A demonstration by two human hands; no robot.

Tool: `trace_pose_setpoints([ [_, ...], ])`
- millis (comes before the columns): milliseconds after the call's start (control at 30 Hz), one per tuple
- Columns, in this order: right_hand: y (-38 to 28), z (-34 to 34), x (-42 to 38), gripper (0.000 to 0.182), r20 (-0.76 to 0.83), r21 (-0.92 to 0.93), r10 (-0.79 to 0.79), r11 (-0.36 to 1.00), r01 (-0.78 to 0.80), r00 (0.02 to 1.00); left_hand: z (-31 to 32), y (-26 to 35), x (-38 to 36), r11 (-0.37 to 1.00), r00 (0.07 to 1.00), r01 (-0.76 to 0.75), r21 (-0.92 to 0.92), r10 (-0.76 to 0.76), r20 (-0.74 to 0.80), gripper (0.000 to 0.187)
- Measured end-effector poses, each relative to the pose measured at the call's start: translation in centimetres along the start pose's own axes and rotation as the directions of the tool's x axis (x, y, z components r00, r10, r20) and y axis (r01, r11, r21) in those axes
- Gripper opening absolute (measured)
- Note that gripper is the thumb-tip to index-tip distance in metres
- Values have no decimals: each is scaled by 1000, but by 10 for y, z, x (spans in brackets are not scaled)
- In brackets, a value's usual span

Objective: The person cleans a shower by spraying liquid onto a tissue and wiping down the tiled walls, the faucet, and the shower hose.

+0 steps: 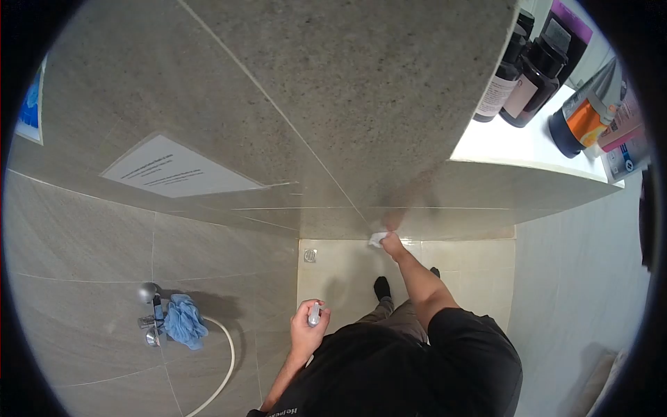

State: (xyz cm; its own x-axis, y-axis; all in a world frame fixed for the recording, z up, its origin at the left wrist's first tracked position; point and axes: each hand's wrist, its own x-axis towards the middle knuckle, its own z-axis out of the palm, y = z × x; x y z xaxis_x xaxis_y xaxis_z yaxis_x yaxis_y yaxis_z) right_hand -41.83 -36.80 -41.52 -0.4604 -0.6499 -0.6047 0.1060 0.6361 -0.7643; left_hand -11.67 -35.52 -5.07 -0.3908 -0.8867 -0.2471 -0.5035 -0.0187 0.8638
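Note:
My left hand (306, 335) is closed around a small pale, translucent bottle-like object (315, 315), held in front of my body at the left. Its lower part is hidden in my fingers. With my arm stretched forward, my right hand (393, 246) grips a crumpled white cloth (377, 239), which could also be a paper wipe. The cloth is low at the grey tiled wall (333, 125), near where it meets the pale floor, and seems to touch the tiles. A faint reflection of my hand shows on the wall above it.
At the upper right, a niche shelf (479, 142) holds several bottles and tubes, including a dark pump bottle (535, 83). A shower mixer (148, 292) with a blue bath puff (185, 321) and hose (226, 375) is on the left. A floor drain (310, 256) and paper notice (174, 170) also show.

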Motion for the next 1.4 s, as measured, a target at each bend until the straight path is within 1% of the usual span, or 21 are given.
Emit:
trace_pose_setpoints([
  [67,-22,-5,-18,19,5,163,-38,986,37,999,-2,-1,0,1000,1000,-3,15,3,-2,17],
  [100,-32,-6,-26,19,3,160,-46,986,45,999,-2,-5,1,1000,1000,-9,12,9,-6,17],
  [167,-48,-9,-45,19,-40,379,-196,904,196,980,-3,-9,0,1000,1000,-9,-12,9,-6,18],
  [267,-76,-19,-72,21,-67,439,-231,867,237,971,-3,-4,0,999,1000,-12,-32,12,-3,18],
  [300,-97,-26,-91,21,-72,432,-235,869,242,969,-2,-4,1,999,1000,-16,-40,16,-2,18],
  [400,-170,-48,-150,24,-46,551,-332,778,301,942,0,-8,7,997,999,-51,-64,51,-1,19],
  [467,-206,-57,-176,26,14,565,-460,736,373,888,1,-5,11,989,992,-124,-78,126,20,20],
  [500,-230,-65,-195,26,16,559,-464,739,377,886,1,-4,13,988,992,-126,-84,128,16,20],
  [600,-301,-89,-250,32,79,520,-719,621,587,690,3,2,16,988,987,-156,-22,156,33,21],
  [633,-313,-94,-256,32,88,517,-720,623,587,688,4,6,17,983,983,-180,-38,181,28,20],
  [767,-317,-98,-256,35,200,404,-678,715,571,707,5,12,17,973,976,-215,-81,217,13,19],
  [833,-311,-91,-252,37,177,423,-637,738,526,751,2,12,15,981,986,-167,-100,168,4,20],
  [900,-293,-79,-233,38,221,404,-596,776,484,772,2,9,10,987,994,-112,-119,111,-15,21],
  [967,-266,-63,-202,38,270,383,-557,811,443,786,5,5,6,968,986,-160,-195,146,-84,20],
  [1033,-238,-48,-179,41,320,400,-472,853,335,821,4,3,-2,974,984,-141,-175,119,-133,20],
  [1067,-228,-40,-177,39,336,541,-410,821,182,848,5,3,-6,980,986,-106,-166,83,-142,20],
  [1100,-224,-35,-177,39,370,524,-401,835,168,838,6,4,-11,985,987,-70,-158,46,-152,20],
  [1167,-205,-23,-175,37,364,552,-267,834,24,892,9,7,-22,985,979,-32,-169,-3,-204,20],
  [1200,-194,-19,-169,37,401,608,-267,793,-37,876,10,9,-27,985,973,-21,-174,-20,-230,20],
  [1333,-163,-13,-152,29,465,614,-180,771,-169,867,19,10,-45,986,954,36,-165,-83,-288,20],
  [1400,-150,-12,-148,26,353,635,10,732,-247,936,26,8,-52,986,943,16,-166,-70,-326,21],
])
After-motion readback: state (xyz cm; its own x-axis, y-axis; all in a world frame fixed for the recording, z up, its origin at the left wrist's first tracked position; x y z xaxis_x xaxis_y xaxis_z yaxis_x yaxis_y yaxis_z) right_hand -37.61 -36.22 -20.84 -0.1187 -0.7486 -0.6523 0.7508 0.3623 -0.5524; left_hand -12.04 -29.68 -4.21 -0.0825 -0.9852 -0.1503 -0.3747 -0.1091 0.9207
